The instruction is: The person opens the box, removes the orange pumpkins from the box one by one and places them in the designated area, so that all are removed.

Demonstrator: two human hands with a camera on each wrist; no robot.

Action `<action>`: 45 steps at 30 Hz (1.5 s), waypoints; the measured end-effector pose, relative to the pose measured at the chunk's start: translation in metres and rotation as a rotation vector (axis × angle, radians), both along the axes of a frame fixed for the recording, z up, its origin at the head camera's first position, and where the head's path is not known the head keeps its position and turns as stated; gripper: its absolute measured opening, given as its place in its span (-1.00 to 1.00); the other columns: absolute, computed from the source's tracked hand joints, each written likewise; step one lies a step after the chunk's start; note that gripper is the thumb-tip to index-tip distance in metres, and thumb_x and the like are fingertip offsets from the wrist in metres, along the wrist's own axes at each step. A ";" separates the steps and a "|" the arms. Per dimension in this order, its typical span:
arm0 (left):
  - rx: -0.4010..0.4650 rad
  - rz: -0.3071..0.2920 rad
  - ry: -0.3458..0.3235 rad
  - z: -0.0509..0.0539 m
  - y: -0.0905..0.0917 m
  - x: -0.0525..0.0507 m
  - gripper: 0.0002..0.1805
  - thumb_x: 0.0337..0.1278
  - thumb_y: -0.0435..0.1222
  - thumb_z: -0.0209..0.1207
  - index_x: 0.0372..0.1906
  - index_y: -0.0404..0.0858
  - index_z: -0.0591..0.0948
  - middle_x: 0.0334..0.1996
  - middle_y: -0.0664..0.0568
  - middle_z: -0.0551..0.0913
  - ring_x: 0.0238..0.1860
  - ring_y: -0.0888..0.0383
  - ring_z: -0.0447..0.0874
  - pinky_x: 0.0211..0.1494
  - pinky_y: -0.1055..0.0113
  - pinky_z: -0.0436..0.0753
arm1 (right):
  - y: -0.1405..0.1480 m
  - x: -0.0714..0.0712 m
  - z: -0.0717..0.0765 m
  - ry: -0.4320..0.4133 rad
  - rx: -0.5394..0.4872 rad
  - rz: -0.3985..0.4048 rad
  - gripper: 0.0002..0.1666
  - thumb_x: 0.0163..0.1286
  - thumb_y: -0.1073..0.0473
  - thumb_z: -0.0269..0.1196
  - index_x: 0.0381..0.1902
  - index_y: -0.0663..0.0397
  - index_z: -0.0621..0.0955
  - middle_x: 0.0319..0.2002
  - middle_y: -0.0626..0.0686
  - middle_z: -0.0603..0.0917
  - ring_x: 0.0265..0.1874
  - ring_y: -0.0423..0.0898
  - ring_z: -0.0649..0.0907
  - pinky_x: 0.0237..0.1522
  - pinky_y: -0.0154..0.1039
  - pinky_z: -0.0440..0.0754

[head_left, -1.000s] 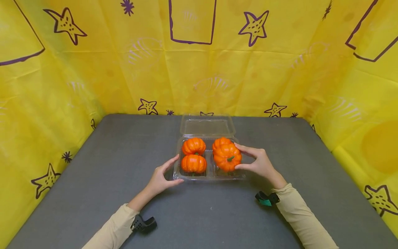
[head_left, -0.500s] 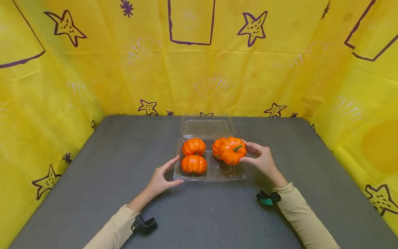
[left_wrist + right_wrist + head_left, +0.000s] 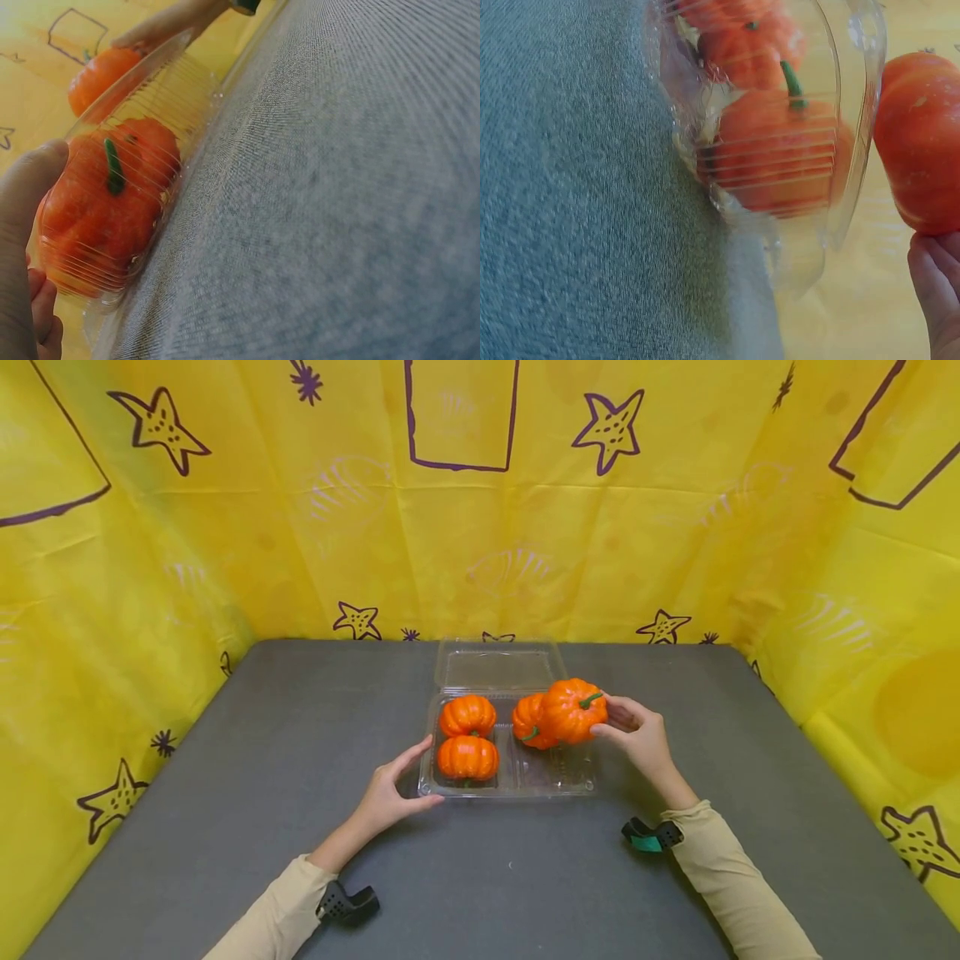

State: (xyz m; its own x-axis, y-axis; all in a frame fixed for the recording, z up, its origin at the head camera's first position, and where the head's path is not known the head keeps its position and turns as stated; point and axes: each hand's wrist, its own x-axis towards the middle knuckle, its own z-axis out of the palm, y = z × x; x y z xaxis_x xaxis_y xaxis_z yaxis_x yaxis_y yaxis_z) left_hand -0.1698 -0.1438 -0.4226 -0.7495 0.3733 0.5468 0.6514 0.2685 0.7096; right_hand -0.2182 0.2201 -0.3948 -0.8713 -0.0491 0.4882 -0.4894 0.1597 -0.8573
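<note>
One ribbed orange pumpkin (image 3: 570, 712), pinched by the right hand (image 3: 645, 745), hangs above the far right corner of the clear clamshell (image 3: 551, 775); left hand (image 3: 382, 796) grips the opposite side.

The head view is bright, with soft shadows on the gray table (image 3: 510, 902). Both wrist views look dimmer and blurrier.
</note>
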 end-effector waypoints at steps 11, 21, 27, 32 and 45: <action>-0.004 0.007 0.010 0.000 0.000 0.001 -0.19 -0.45 -0.53 0.42 0.09 -0.62 0.33 0.05 -0.39 0.41 0.08 -0.22 0.36 0.15 0.44 0.26 | 0.012 -0.007 -0.009 -0.048 -0.034 -0.061 -0.53 0.00 0.48 0.31 -0.10 0.59 0.48 -0.28 -0.22 0.62 -0.27 -0.31 0.62 -0.25 -0.44 0.53; -0.011 0.013 0.018 0.001 -0.001 0.001 -0.19 -0.46 -0.53 0.42 0.09 -0.62 0.33 0.04 -0.39 0.41 0.07 -0.23 0.36 0.15 0.44 0.26 | 0.020 -0.013 -0.014 -0.065 -0.092 -0.102 -0.55 0.00 0.45 0.33 -0.11 0.56 0.49 -0.27 -0.19 0.64 -0.32 -0.31 0.63 -0.28 -0.45 0.54; -0.006 0.012 0.011 0.001 -0.001 0.001 -0.20 -0.45 -0.52 0.42 0.09 -0.62 0.33 0.04 -0.39 0.41 0.08 -0.23 0.36 0.15 0.43 0.26 | 0.027 -0.019 -0.024 -0.023 -0.123 -0.094 -0.58 -0.02 0.33 0.38 -0.14 0.35 0.59 -0.22 -0.05 0.65 -0.30 -0.27 0.63 -0.29 -0.45 0.54; -0.005 0.011 0.015 0.001 -0.001 0.001 -0.19 -0.46 -0.53 0.42 0.09 -0.62 0.33 0.04 -0.40 0.41 0.08 -0.22 0.36 0.15 0.43 0.27 | 0.033 -0.023 -0.032 -0.031 -0.168 -0.072 -0.59 -0.04 0.32 0.40 -0.15 0.26 0.62 -0.19 0.05 0.65 -0.30 -0.25 0.64 -0.32 -0.48 0.54; -0.008 0.008 0.016 0.000 -0.001 0.000 -0.20 -0.45 -0.53 0.42 0.10 -0.62 0.32 0.05 -0.39 0.40 0.08 -0.22 0.35 0.15 0.41 0.27 | 0.037 -0.018 -0.018 -0.216 -0.009 -0.233 -0.47 0.06 0.24 0.35 0.00 0.37 0.52 -0.10 -0.03 0.61 -0.28 -0.38 0.59 -0.26 -0.51 0.51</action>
